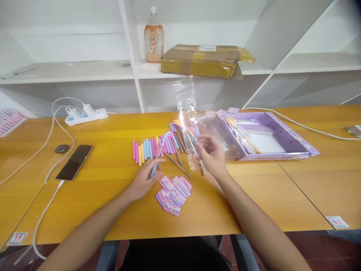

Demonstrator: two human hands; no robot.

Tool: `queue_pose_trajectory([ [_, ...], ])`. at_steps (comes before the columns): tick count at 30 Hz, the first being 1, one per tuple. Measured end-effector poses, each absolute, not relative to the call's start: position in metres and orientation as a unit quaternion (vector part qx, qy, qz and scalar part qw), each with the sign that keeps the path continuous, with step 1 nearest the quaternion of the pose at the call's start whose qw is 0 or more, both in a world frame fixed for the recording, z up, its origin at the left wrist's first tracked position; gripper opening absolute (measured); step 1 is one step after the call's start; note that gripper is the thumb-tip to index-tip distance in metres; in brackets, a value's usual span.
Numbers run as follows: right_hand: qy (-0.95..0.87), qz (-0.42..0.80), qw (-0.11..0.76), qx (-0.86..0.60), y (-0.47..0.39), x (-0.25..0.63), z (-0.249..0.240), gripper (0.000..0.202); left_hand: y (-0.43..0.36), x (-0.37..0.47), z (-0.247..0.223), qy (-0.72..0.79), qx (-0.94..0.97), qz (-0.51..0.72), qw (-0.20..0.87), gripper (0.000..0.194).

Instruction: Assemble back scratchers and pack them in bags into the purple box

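Note:
My left hand (144,177) is closed around the blue handle of a thin tool (159,152) with a metal shaft and a light blue curved tip. My right hand (212,156) pinches a clear plastic bag (184,96) held upright. A metal rod (202,168) shows below those fingers; whether it is inside the bag I cannot tell. Between the hands lie loose metal rods (179,165), several with coloured ends partly hidden behind the bag. A row of pink, yellow, blue and purple sticks (145,149) is beyond my left hand. Small printed cards (173,194) lie piled nearer me.
On the right stands an open purple box (284,154) with a bagged bundle (244,139) in it. A phone (75,162), a black earbud-like case (61,149) and a power strip (87,116) with white cables are at left. The shelf holds a bottle (153,39) and a taped carton (197,62).

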State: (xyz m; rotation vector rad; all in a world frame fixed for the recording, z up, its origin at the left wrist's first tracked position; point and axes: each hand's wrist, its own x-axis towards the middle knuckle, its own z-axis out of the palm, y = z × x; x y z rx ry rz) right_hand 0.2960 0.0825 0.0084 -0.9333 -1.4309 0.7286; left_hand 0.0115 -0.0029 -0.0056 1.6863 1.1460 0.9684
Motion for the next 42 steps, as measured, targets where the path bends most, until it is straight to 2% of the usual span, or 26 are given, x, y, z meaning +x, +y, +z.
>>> queue_pose_trajectory([
  [3,-0.662,0.43,0.524,-0.32,0.054,0.265,0.003,0.033,-0.006,0.019,-0.008,0.415,0.656,0.394,0.492,0.059],
  [5,-0.683,0.482,0.473,-0.276,0.042,0.253,-0.003,0.036,-0.008,0.023,-0.011,0.414,0.644,0.412,0.495,0.049],
  [8,-0.661,0.538,0.442,-0.279,0.038,0.244,-0.01,0.04,-0.009,0.024,-0.014,0.433,0.64,0.41,0.485,0.036],
  [12,-0.67,0.549,0.421,-0.269,0.046,0.239,-0.016,0.046,-0.009,0.021,-0.011,0.428,0.655,0.354,0.513,0.035],
  [15,-0.693,0.534,0.414,-0.253,0.05,0.236,-0.02,0.039,-0.011,0.023,-0.006,0.426,0.689,0.311,0.496,0.033],
  [19,-0.658,0.593,0.383,-0.263,0.049,0.236,-0.02,0.04,-0.019,0.032,-0.008,0.417,0.706,0.306,0.484,0.03],
  [21,-0.611,0.633,0.397,-0.262,0.049,0.239,-0.016,0.037,-0.022,0.036,-0.012,0.408,0.698,0.305,0.503,0.031],
  [23,-0.537,0.653,0.467,-0.26,0.052,0.244,-0.008,0.033,-0.023,0.036,-0.014,0.405,0.68,0.324,0.517,0.032],
  [25,-0.458,0.648,0.554,-0.254,0.056,0.255,0.003,0.03,-0.02,0.032,-0.014,0.412,0.643,0.387,0.517,0.032],
  [27,-0.434,0.631,0.59,-0.258,0.059,0.269,0.013,0.028,-0.013,0.025,-0.012,0.417,0.577,0.482,0.511,0.032],
  [29,-0.497,0.631,0.53,-0.272,0.061,0.283,0.021,0.028,-0.004,0.018,-0.007,0.417,0.498,0.569,0.504,0.031],
  [32,-0.638,0.648,0.312,-0.275,0.058,0.295,0.025,0.039,0.006,0.009,0.0,0.411,0.396,0.643,0.511,0.031],
  [34,-0.689,0.636,0.215,-0.274,0.055,0.294,0.023,0.047,0.011,0.006,0.003,0.403,0.354,0.662,0.523,0.033],
  [38,-0.714,0.612,0.182,-0.286,0.051,0.287,0.02,0.056,0.012,0.006,0.005,0.397,0.317,0.663,0.55,0.033],
  [42,-0.691,0.643,0.172,-0.282,0.052,0.287,0.02,0.06,0.01,0.008,0.003,0.397,0.317,0.649,0.566,0.031],
])
